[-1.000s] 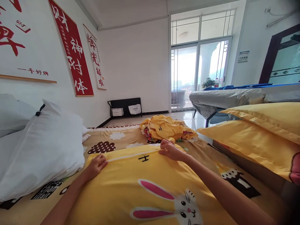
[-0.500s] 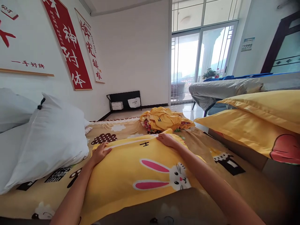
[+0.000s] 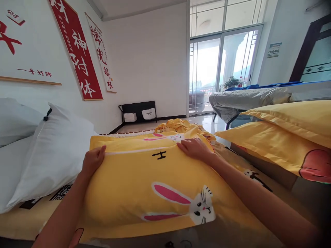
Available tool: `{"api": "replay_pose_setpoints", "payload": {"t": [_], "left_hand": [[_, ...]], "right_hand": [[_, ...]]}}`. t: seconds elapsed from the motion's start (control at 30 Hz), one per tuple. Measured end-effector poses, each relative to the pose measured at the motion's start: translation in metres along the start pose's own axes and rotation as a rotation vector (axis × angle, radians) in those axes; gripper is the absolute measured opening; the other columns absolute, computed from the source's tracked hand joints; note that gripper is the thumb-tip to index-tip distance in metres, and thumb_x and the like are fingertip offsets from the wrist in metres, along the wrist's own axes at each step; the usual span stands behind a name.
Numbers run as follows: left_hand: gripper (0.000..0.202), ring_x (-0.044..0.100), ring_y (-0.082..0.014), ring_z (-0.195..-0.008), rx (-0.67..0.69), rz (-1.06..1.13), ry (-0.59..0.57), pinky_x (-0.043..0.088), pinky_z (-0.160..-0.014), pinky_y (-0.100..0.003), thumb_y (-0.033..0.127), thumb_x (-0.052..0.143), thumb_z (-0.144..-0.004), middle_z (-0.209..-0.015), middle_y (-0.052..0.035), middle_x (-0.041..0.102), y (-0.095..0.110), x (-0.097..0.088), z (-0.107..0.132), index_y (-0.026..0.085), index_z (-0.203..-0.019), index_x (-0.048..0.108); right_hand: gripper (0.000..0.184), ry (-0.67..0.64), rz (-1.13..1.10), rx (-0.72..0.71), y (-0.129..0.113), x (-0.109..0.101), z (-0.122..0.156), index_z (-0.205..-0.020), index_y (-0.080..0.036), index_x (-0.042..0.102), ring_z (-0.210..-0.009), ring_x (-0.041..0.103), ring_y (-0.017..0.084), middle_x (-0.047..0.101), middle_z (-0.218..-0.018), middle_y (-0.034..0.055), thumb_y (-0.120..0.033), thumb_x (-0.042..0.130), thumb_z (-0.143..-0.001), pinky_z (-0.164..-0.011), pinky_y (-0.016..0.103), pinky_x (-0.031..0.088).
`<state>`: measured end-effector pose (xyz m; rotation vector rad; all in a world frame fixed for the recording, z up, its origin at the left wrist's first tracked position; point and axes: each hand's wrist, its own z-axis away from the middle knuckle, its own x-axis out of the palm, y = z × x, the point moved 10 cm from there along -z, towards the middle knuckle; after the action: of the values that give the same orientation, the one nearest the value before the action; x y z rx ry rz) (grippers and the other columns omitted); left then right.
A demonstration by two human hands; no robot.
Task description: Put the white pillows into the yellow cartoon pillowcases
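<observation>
A plump yellow pillow [image 3: 144, 182] with a pink-eared rabbit print and a white zip line lies in front of me on the patterned bed sheet [image 3: 23, 220]. My left hand [image 3: 93, 160] grips its far left corner, fingers curled over the edge. My right hand [image 3: 193, 148] holds the far right end of the same edge, fingers pressed onto the fabric. The pillow's far end is raised toward me.
Two bare white pillows [image 3: 49, 155] lie at the left against the wall. Two yellow-cased pillows [image 3: 281, 137] are stacked at the right. A heap of yellow covers [image 3: 178, 125] sits behind the held pillow. A covered table [image 3: 248, 98] and glass doors [image 3: 219, 72] lie beyond.
Both hands have lifted the pillow's far edge up and drawn it toward me; it now hides most of the heap of covers behind it.
</observation>
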<state>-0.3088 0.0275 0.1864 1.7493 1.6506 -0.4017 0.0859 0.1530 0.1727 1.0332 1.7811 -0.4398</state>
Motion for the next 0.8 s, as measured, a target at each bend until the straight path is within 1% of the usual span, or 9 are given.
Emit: {"api": "replay_pose_setpoints", "payload": {"t": [0.1,0.2,0.27,0.33,0.4,0.53,0.63,0.7,0.8], "left_hand": [[0.045,0.041,-0.0117,-0.051,0.051,-0.035,0.016,0.031,-0.055,-0.026,0.049,0.034,-0.089,-0.052,0.0015,0.043,0.024,-0.027,-0.018,0.021,-0.054,0.033],[0.045,0.037,-0.0108,-0.048,0.095,-0.043,0.010,0.029,-0.054,-0.026,0.047,0.033,-0.089,-0.051,0.0020,0.037,0.042,-0.035,-0.022,0.020,-0.054,0.028],[0.044,0.036,-0.0110,-0.048,0.114,-0.049,0.020,0.029,-0.054,-0.026,0.047,0.031,-0.090,-0.052,0.0018,0.036,0.048,-0.031,-0.021,0.021,-0.055,0.028],[0.043,0.039,-0.0114,-0.050,0.132,-0.068,-0.003,0.030,-0.055,-0.027,0.047,0.030,-0.090,-0.055,0.0010,0.040,0.048,-0.017,-0.016,0.021,-0.056,0.032],[0.043,0.043,-0.0122,-0.051,0.139,-0.097,-0.047,0.030,-0.055,-0.027,0.047,0.028,-0.090,-0.058,-0.0004,0.045,0.044,0.008,-0.008,0.020,-0.057,0.037],[0.046,0.056,-0.0181,-0.064,0.125,-0.139,-0.218,0.034,-0.058,-0.028,0.047,0.025,-0.090,-0.064,-0.0054,0.056,0.027,0.081,0.028,0.021,-0.059,0.046],[0.050,0.061,-0.0223,-0.074,-0.027,-0.120,-0.381,0.038,-0.062,-0.030,0.048,0.020,-0.090,-0.071,-0.0081,0.064,0.004,0.127,0.056,0.021,-0.063,0.052],[0.053,0.062,-0.0227,-0.080,-0.099,-0.088,-0.478,0.040,-0.067,-0.030,0.049,0.018,-0.090,-0.074,-0.0078,0.066,-0.007,0.140,0.063,0.021,-0.065,0.056],[0.044,0.061,-0.0224,-0.078,-0.068,-0.165,-0.695,0.040,-0.069,-0.030,0.044,0.028,-0.086,-0.070,-0.0061,0.063,-0.009,0.146,0.053,0.021,-0.060,0.054]], "right_hand": [[0.057,-0.018,-0.001,0.030,0.013,-0.008,-0.002,-0.071,-0.019,0.063,-0.068,0.059,0.018,0.068,-0.073,0.0068,-0.050,0.023,-0.097,-0.061,0.028,0.027],[0.057,0.075,0.014,0.085,0.030,-0.024,-0.002,-0.070,-0.019,0.064,-0.070,0.060,0.018,0.069,-0.075,0.0066,-0.047,0.022,-0.097,-0.062,0.028,0.028],[0.056,0.088,0.025,0.090,0.037,-0.025,-0.001,-0.069,-0.019,0.063,-0.070,0.060,0.018,0.069,-0.075,0.0067,-0.046,0.024,-0.097,-0.062,0.028,0.028],[0.055,0.097,0.018,0.106,0.045,-0.019,0.003,-0.068,-0.018,0.063,-0.068,0.060,0.018,0.069,-0.074,0.0076,-0.046,0.024,-0.096,-0.061,0.029,0.027],[0.055,0.080,-0.012,0.108,0.047,-0.001,0.009,-0.067,-0.018,0.062,-0.067,0.060,0.018,0.069,-0.073,0.0086,-0.046,0.024,-0.096,-0.061,0.029,0.028],[0.053,-0.110,-0.219,0.091,0.033,0.082,0.030,-0.067,-0.019,0.064,-0.068,0.061,0.019,0.070,-0.074,0.0081,-0.043,0.027,-0.096,-0.060,0.028,0.031],[0.055,-0.146,-0.336,0.183,0.025,0.130,0.049,-0.074,-0.019,0.066,-0.074,0.064,0.021,0.072,-0.080,0.0089,-0.041,0.021,-0.097,-0.062,0.029,0.035],[0.056,-0.131,-0.355,0.191,0.022,0.138,0.055,-0.076,-0.019,0.066,-0.077,0.065,0.022,0.072,-0.083,0.0097,-0.040,0.019,-0.098,-0.065,0.031,0.037],[0.053,-0.196,-0.357,0.137,0.026,0.126,0.046,-0.075,-0.019,0.066,-0.076,0.063,0.022,0.071,-0.082,0.0107,-0.041,0.024,-0.097,-0.066,0.032,0.039]]}}
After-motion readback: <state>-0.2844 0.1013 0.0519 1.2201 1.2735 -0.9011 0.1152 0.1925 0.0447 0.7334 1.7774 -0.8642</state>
